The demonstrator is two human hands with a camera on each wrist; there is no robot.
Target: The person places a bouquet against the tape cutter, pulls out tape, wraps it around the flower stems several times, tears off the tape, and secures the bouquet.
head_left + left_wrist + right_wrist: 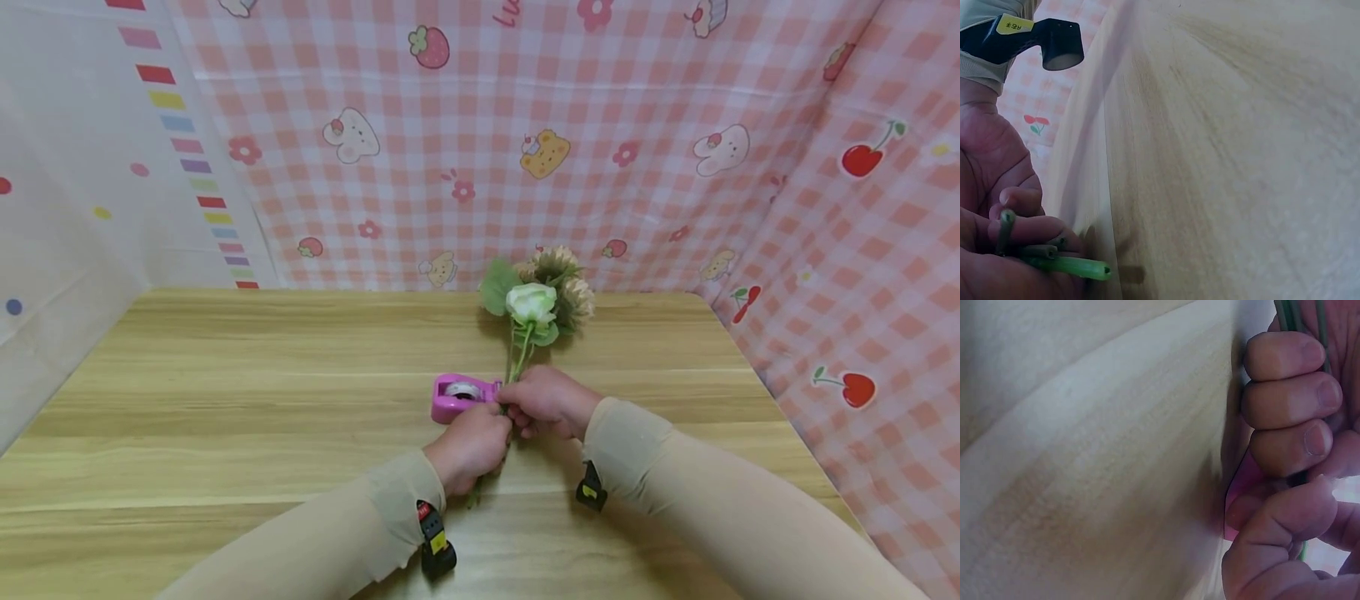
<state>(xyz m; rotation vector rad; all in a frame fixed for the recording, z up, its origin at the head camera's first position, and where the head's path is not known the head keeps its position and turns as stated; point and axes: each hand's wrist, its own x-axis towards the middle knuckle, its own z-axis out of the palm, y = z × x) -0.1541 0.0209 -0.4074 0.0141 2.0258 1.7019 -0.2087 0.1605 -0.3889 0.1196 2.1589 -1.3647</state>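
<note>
A small bunch of artificial flowers [531,307], with a white-green rose in front and pale beige blooms behind, points toward the back of the table. Its green stems [1072,266] pass through both hands. My left hand [471,442] grips them low down, and several cut stem ends stick out past its fingers in the left wrist view. Just above it, my right hand [551,398] curls its fingers round the stems [1297,315]. Close by on the left stands a pink tape dispenser [448,407] with a roll of tape, partly behind the hands.
The wooden table [225,400] spreads out on both sides of the hands. A pink checked cloth [390,183] hangs behind it, with more cloth on the right and a white dotted sheet [67,167] on the left.
</note>
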